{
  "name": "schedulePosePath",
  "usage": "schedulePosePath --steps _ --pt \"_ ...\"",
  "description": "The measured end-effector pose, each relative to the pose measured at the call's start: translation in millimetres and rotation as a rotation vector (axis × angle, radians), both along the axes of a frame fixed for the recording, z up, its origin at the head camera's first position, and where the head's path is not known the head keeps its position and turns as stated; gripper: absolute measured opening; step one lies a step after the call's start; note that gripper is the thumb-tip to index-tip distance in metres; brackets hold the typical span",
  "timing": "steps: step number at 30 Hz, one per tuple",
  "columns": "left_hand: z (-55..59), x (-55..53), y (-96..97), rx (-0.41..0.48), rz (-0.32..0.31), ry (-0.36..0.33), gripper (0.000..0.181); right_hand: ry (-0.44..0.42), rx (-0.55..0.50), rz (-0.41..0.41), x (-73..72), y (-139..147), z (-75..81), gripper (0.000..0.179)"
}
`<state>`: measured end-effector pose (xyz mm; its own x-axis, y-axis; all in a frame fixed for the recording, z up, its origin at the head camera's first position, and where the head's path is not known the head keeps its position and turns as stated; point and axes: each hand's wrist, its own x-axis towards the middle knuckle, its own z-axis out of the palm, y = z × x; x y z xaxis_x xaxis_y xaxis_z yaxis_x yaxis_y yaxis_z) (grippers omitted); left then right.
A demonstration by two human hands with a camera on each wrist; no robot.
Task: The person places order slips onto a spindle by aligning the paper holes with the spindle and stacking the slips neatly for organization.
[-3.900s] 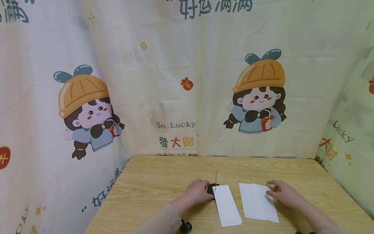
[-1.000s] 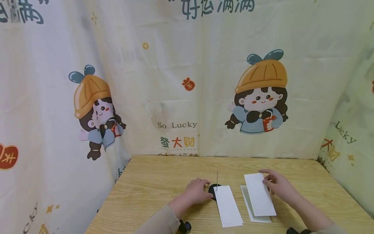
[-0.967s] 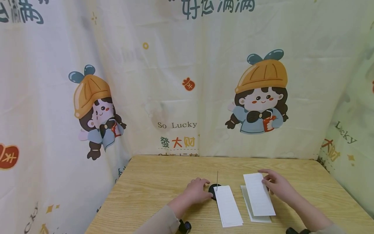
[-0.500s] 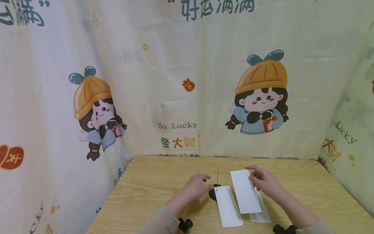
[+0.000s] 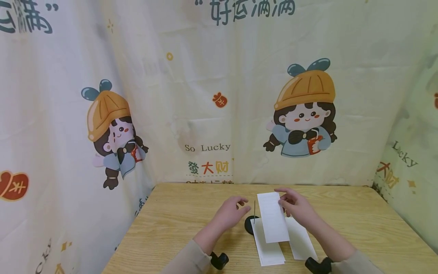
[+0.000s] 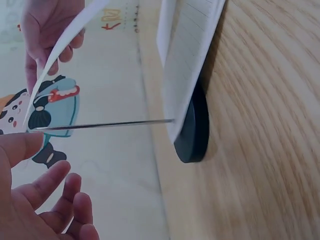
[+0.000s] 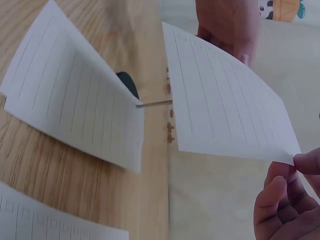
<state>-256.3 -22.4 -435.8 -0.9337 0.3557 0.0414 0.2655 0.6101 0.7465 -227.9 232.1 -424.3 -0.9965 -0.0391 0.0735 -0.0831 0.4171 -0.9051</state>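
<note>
A lined white paper slip is pinched at its upper right corner by my right hand, raised beside the spike. Below it stands a bill spike with a round black base and a thin upright metal pin. Several lined slips are pierced on the pin near one end and lie low on the base. My left hand hovers left of the pin with fingers loosely bent, holding nothing. In the left wrist view its thumb is close to the pin's tip, near the held slip's edge.
Another white slip lies on the wooden table to the right, partly behind the raised one. A printed cloth hangs behind the table and along its sides. Both wrists carry black camera mounts.
My right hand has lifted one slip from the right-hand slips and carried it left, over the pierced slips. My left hand has left the black base and risen beside the pin.
</note>
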Motion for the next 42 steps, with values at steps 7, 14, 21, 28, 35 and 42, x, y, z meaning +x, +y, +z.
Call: schedulePosePath --steps 7,14,21,28,35,42 --pt "3.5 -2.4 5.4 0.100 0.028 -0.051 0.029 0.005 -0.014 0.022 -3.4 -10 -1.6 0.041" --pt "6.0 -3.9 11.8 0.160 0.079 -0.085 0.030 -0.022 -0.015 0.016 -5.8 -18 -5.0 0.039" --pt "8.6 -3.7 17.3 0.197 0.058 -0.078 0.024 -0.032 -0.027 0.016 -7.2 -21 -7.6 0.039" --pt "5.7 -7.1 21.0 0.204 0.062 -0.073 0.022 -0.030 -0.042 0.022 -6.5 -21 -8.4 0.040" --pt "5.9 -7.4 22.7 0.193 0.064 -0.072 0.025 -0.033 -0.050 0.021 -5.8 -22 -7.9 0.041" --pt "4.8 -8.0 24.8 0.217 0.068 -0.082 0.022 -0.034 -0.042 0.018 -7.8 -21 -10.1 0.039"
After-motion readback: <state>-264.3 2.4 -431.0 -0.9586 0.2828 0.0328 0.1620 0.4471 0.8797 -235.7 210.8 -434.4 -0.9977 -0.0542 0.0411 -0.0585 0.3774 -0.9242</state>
